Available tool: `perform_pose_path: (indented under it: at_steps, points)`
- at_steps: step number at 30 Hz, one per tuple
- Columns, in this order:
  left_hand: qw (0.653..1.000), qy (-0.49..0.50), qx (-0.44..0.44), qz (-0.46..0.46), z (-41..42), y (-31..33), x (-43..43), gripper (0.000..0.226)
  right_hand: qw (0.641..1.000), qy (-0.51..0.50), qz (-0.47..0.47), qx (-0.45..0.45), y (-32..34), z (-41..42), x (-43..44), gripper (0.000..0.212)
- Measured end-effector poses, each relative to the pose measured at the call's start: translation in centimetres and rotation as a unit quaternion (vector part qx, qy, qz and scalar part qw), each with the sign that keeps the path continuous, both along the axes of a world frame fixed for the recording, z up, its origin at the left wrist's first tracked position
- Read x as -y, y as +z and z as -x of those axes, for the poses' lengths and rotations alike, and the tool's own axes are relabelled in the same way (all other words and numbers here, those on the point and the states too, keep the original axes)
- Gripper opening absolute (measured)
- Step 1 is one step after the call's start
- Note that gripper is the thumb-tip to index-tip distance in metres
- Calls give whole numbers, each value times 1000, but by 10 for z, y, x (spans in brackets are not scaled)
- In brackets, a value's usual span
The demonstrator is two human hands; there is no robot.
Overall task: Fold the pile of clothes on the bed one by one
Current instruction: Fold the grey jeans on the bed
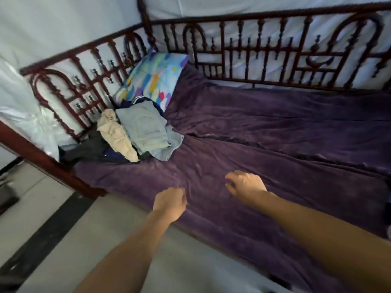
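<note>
Clothes pile [135,134] lies heaped at the left of the frame on the bed [42,159], atop a purple blanket [275,127], just below a multicoloured pillow [152,79] and against the dark red railing [69,96]. On top, a grey garment [146,127] lies fairly flat and may already be folded, though that cannot be told for certain. A beige garment [116,136] beside it is crumpled, and dark garments [88,149] spill out beneath toward the bed's edge. No separate stack of folded items shows anywhere on the blanket, so the job appears to be at or near its start, with most of the pile left to do. The person's hands hang over the blanket in the lower middle of the frame, well apart from the pile. The left hand [169,203] has its fingers curled in with nothing seen in it. The right hand [246,185] has its fingers loosely bent and spread, also holding nothing. Bare blanket to the right offers room for folding.
</note>
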State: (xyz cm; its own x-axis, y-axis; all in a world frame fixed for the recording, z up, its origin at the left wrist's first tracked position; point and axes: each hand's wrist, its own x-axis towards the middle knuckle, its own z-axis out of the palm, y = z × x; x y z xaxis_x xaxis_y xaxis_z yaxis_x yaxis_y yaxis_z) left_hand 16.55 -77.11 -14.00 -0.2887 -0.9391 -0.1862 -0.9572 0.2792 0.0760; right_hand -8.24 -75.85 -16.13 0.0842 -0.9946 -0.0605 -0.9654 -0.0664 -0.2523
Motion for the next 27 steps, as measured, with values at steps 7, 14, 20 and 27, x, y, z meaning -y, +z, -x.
perform_pose_path:
  at_steps: [7, 14, 20, 27]
  points:
    - [999, 39, 4, -1, -77, -2, 66, 24, 1000, 21, -7, 1, 7, -73, 91, 33]
    - [997, 58, 36, -29, -137, -23, 183, 25, 998, 15, -53, 26, -35, -130, 214, 34]
    - [994, 72, 45, -71, -184, -39, 288, 23, 991, 4, -125, 43, -68, -174, 300, 39]
    - [989, 19, 66, -134, -228, -88, 385, 30, 981, -31, -188, 31, -97, -205, 368, 40]
